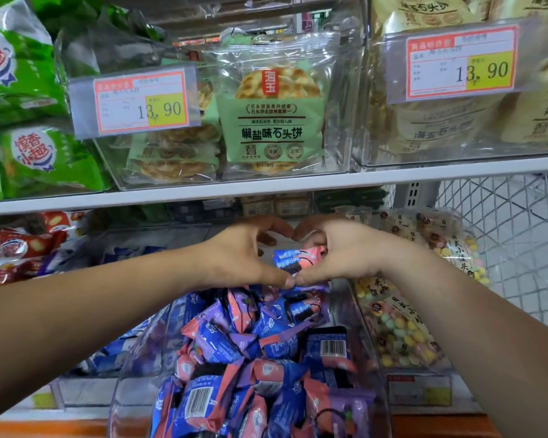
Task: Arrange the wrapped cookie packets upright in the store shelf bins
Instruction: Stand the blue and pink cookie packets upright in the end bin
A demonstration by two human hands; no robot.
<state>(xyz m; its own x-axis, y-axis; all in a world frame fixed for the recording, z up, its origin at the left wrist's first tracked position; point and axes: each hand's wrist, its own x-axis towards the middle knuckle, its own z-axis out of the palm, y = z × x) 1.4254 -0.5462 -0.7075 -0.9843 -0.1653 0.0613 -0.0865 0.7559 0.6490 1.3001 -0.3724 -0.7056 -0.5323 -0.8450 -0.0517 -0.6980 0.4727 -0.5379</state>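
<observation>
- Cookie packet (298, 260): blue-pink, held at the back of the clear bin (130, 393), just above the jumbled pile (250, 358).
- Left hand (241, 257) and right hand (345, 257): together, thumbs touching, both pinching the packet.
- Suggest: clear a slot first, stand it on edge against the back wall, pack neighbours tight so it can't flop.

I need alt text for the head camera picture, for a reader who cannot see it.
The left hand and right hand hold a pink and blue cookie packet between them above a clear bin heaped with loose packets in blue, pink and purple. On the shelf above, a green flatbread pack stands beside a price tag reading 13.90.
</observation>
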